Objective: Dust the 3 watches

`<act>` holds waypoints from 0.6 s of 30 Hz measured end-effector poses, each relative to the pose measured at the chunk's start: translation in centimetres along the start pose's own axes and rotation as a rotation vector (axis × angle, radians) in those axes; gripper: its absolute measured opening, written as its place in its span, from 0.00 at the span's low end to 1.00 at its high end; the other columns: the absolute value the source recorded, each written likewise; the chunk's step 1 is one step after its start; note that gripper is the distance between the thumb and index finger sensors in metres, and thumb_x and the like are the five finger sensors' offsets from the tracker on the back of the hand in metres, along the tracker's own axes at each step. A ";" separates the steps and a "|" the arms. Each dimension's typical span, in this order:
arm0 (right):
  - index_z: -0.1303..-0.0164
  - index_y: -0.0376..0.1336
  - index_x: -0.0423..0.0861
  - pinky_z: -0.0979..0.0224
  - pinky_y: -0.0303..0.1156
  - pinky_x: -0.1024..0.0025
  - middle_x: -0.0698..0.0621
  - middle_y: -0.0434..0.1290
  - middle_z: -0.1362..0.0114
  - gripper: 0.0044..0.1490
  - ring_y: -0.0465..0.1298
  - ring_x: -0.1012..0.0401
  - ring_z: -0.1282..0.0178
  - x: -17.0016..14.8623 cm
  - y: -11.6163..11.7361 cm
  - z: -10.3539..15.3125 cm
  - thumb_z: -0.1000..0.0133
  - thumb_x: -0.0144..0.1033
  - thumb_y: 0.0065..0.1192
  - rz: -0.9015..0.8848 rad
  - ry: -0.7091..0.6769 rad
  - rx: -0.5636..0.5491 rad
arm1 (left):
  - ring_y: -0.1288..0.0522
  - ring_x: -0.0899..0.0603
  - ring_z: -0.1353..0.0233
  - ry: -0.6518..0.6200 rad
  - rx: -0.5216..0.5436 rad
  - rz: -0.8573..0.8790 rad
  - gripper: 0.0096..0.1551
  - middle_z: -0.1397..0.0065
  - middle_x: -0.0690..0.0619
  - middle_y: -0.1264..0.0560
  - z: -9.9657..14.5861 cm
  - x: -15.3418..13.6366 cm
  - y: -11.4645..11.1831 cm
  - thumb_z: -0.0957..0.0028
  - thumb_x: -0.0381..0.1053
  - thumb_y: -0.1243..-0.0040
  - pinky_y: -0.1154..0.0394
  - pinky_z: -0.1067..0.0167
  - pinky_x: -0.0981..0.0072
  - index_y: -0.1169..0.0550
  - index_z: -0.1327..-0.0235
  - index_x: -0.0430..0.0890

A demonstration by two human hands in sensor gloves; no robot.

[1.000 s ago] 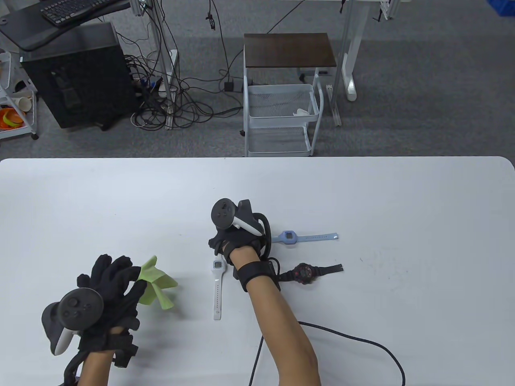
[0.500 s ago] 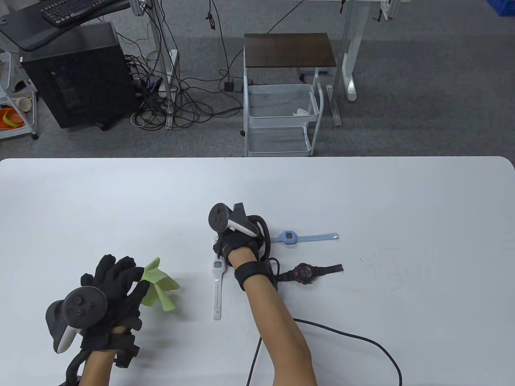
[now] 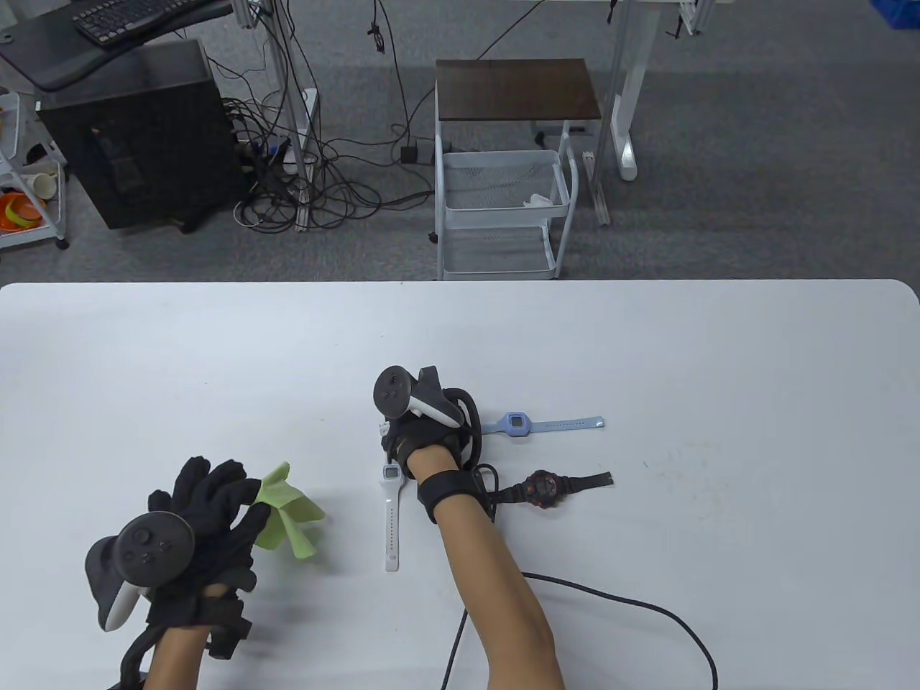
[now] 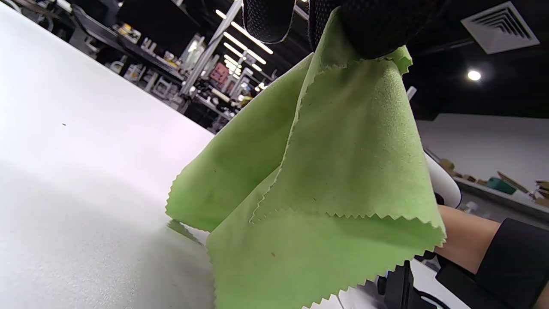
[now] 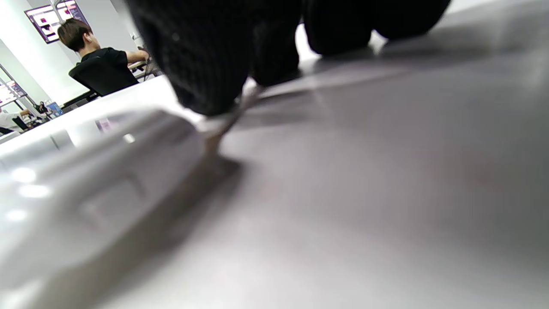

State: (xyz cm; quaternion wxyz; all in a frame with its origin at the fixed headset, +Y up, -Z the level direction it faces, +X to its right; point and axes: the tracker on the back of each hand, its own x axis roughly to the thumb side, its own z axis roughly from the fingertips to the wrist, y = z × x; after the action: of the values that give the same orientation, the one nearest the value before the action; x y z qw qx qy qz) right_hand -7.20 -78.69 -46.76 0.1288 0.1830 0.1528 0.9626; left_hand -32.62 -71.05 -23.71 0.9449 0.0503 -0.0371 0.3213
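Grey carpet lies beyond the white surface (image 3: 647, 345), with a white wire cart (image 3: 503, 215) carrying a dark wooden top, a black computer tower (image 3: 136, 136) and a tangle of cables (image 3: 309, 187) on the floor.

On the surface lie three watches. The white watch (image 3: 390, 517) lies lengthwise toward the person, its square face at the far end. The light blue watch (image 3: 535, 425) lies crosswise, farther back and to the right. The black watch (image 3: 550, 489) with a red-trimmed face lies crosswise too, nearer the person than the blue one and apart from it.

The right hand (image 3: 420, 438) is down on the surface at the far end of the white watch, between that watch and the blue one, with its tracker on top. In the table view its fingers are hidden under the hand; in the right wrist view the gloved fingertips (image 5: 206, 64) press down at the end of a blurred pale strap, so its grip appears to be on the white watch, though whether the fingers pinch or merely press it I cannot tell.

The left hand (image 3: 205, 517) is raised at the near left, well apart from the watches. Its fingers (image 4: 369, 25) pinch a green cloth (image 3: 287, 517) with zigzag edges, which hangs in folds, its lower corner close to the surface
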 end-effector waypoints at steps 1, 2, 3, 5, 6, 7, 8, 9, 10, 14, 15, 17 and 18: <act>0.45 0.69 0.47 0.34 0.44 0.26 0.34 0.62 0.31 0.30 0.62 0.37 0.42 0.0 0.1 0.0 0.57 0.44 0.71 -0.008 -0.003 -0.003 | 0.58 0.29 0.12 0.000 -0.002 0.002 0.24 0.14 0.51 0.44 0.0 0.0 0.0 0.38 0.61 0.45 0.65 0.33 0.19 0.32 0.30 0.58; 0.46 0.69 0.48 0.34 0.44 0.26 0.34 0.62 0.31 0.29 0.62 0.37 0.42 0.0 0.1 0.0 0.57 0.43 0.70 -0.015 -0.003 -0.005 | 0.58 0.29 0.12 0.000 -0.003 0.002 0.24 0.14 0.51 0.44 0.0 0.0 0.0 0.38 0.61 0.45 0.65 0.33 0.19 0.32 0.30 0.58; 0.46 0.69 0.48 0.35 0.44 0.26 0.34 0.62 0.31 0.28 0.62 0.37 0.42 0.0 0.2 0.0 0.57 0.43 0.70 -0.027 -0.004 -0.003 | 0.58 0.29 0.12 -0.001 -0.003 0.003 0.24 0.14 0.51 0.44 0.0 0.0 -0.1 0.38 0.61 0.45 0.65 0.32 0.19 0.32 0.30 0.58; 0.49 0.70 0.50 0.35 0.43 0.26 0.34 0.61 0.31 0.25 0.60 0.37 0.42 0.0 0.3 0.1 0.56 0.42 0.70 -0.048 0.001 0.008 | 0.58 0.29 0.12 -0.001 -0.005 0.007 0.24 0.14 0.51 0.44 0.0 0.0 -0.1 0.38 0.61 0.45 0.65 0.33 0.19 0.32 0.30 0.58; 0.49 0.70 0.50 0.35 0.43 0.26 0.34 0.61 0.30 0.24 0.60 0.37 0.42 0.0 0.3 0.1 0.56 0.42 0.70 -0.047 0.002 0.007 | 0.58 0.29 0.12 0.000 -0.006 0.008 0.24 0.14 0.51 0.44 0.0 0.0 -0.1 0.38 0.61 0.45 0.65 0.33 0.19 0.32 0.30 0.58; 0.50 0.71 0.51 0.35 0.43 0.26 0.34 0.61 0.30 0.23 0.61 0.37 0.42 0.0 0.3 0.1 0.56 0.42 0.69 -0.043 0.002 0.008 | 0.58 0.29 0.12 -0.001 -0.007 0.009 0.24 0.14 0.51 0.44 0.0 0.0 -0.1 0.38 0.61 0.45 0.65 0.33 0.19 0.32 0.30 0.58; 0.51 0.71 0.51 0.35 0.43 0.26 0.35 0.61 0.31 0.23 0.61 0.37 0.42 0.0 0.3 0.1 0.56 0.42 0.69 -0.041 0.001 0.005 | 0.58 0.29 0.12 -0.001 -0.008 0.010 0.24 0.14 0.51 0.44 0.0 0.0 -0.1 0.38 0.61 0.45 0.65 0.33 0.19 0.32 0.30 0.58; 0.52 0.71 0.51 0.35 0.43 0.26 0.35 0.62 0.31 0.22 0.61 0.37 0.43 0.0 0.3 0.1 0.56 0.42 0.69 -0.042 0.000 0.003 | 0.58 0.29 0.12 -0.001 -0.009 0.011 0.24 0.14 0.51 0.44 0.0 0.0 -0.1 0.38 0.61 0.45 0.65 0.33 0.19 0.32 0.30 0.58; 0.52 0.72 0.52 0.35 0.43 0.26 0.35 0.62 0.31 0.22 0.62 0.37 0.43 0.0 0.3 0.1 0.56 0.42 0.70 -0.043 0.000 0.000 | 0.58 0.29 0.12 -0.002 -0.009 0.012 0.24 0.14 0.51 0.44 0.0 0.0 -0.1 0.38 0.61 0.45 0.65 0.33 0.19 0.32 0.30 0.58; 0.54 0.73 0.54 0.35 0.44 0.26 0.36 0.64 0.33 0.21 0.63 0.38 0.44 0.0 0.5 0.1 0.57 0.42 0.69 -0.037 -0.004 -0.017 | 0.57 0.29 0.12 -0.001 -0.010 0.028 0.24 0.14 0.51 0.44 0.0 -0.1 -0.1 0.38 0.61 0.46 0.65 0.33 0.19 0.32 0.30 0.57; 0.54 0.72 0.55 0.35 0.44 0.26 0.36 0.63 0.32 0.20 0.62 0.38 0.44 0.0 0.5 0.1 0.56 0.42 0.68 -0.032 -0.006 -0.014 | 0.58 0.29 0.12 0.000 -0.013 0.034 0.24 0.14 0.51 0.44 0.0 -0.1 -0.1 0.38 0.61 0.46 0.65 0.33 0.19 0.32 0.30 0.57; 0.54 0.72 0.56 0.35 0.44 0.26 0.36 0.63 0.32 0.20 0.62 0.38 0.43 0.1 0.6 0.2 0.56 0.42 0.67 -0.024 -0.005 -0.009 | 0.57 0.29 0.12 -0.001 -0.008 0.048 0.24 0.14 0.51 0.44 0.0 -0.1 0.0 0.38 0.61 0.46 0.65 0.33 0.19 0.32 0.30 0.57; 0.54 0.72 0.56 0.35 0.43 0.26 0.36 0.63 0.32 0.20 0.62 0.38 0.43 0.2 0.6 0.2 0.56 0.42 0.67 -0.019 -0.006 -0.009 | 0.58 0.29 0.12 -0.002 -0.008 0.058 0.24 0.14 0.51 0.44 0.0 -0.2 0.0 0.38 0.61 0.46 0.65 0.33 0.19 0.32 0.30 0.57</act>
State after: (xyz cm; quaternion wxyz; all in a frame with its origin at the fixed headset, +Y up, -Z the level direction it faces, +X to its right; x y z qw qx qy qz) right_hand -7.39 -79.17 -46.28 0.1394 0.1837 0.1497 0.9615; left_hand -32.74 -71.14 -23.74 0.9354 0.0456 -0.0411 0.3482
